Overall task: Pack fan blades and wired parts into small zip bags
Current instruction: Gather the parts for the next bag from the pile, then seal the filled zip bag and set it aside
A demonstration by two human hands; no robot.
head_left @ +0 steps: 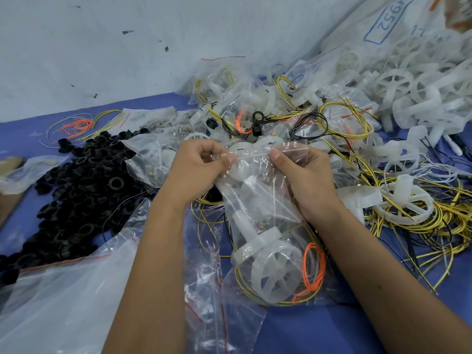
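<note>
here we pinch the top edge of a small zip bag (pixel 265 215) with our left hand (pixel 198 169) and right hand (pixel 304 180). inside it we see a white fan blade (pixel 270 261) and orange wire (pixel 315 267). black rings (pixel 76 190) lie far left.

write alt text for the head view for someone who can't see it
Both hands, left hand and right hand, pinch the top edge of a small clear zip bag holding a white fan blade and orange and yellow wires. Around it, on a blue table, lie black rings, loose wires and packed bags.
</note>
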